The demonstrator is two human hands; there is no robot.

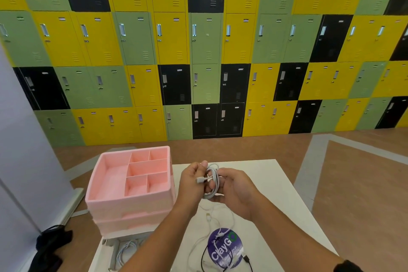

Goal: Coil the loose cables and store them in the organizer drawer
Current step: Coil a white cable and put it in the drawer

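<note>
- Coiling in hand: left hand [192, 180] pinches the plug end of a white charging cable [212, 183], and right hand [235, 190] grips its gathered loops, above the white table [276, 183], just right of the pink plastic compartment organizer [132, 200].
- Next, likely: tuck the end in and carry the bundle to what looks like the pulled-out drawer [123, 249] at near left.
- A loose thin white cable [209, 216] and a black cable [248, 259] wait nearer.

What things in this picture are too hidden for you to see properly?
White coiled cable: head view; the left hand and right hand cover its loops, so no count.
Open drawer below the pink plastic organizer: left forearm and bottom edge hide most of it.
Black cable: bottom edge cuts it off.
Round purple sticker: small print blurred.
</note>
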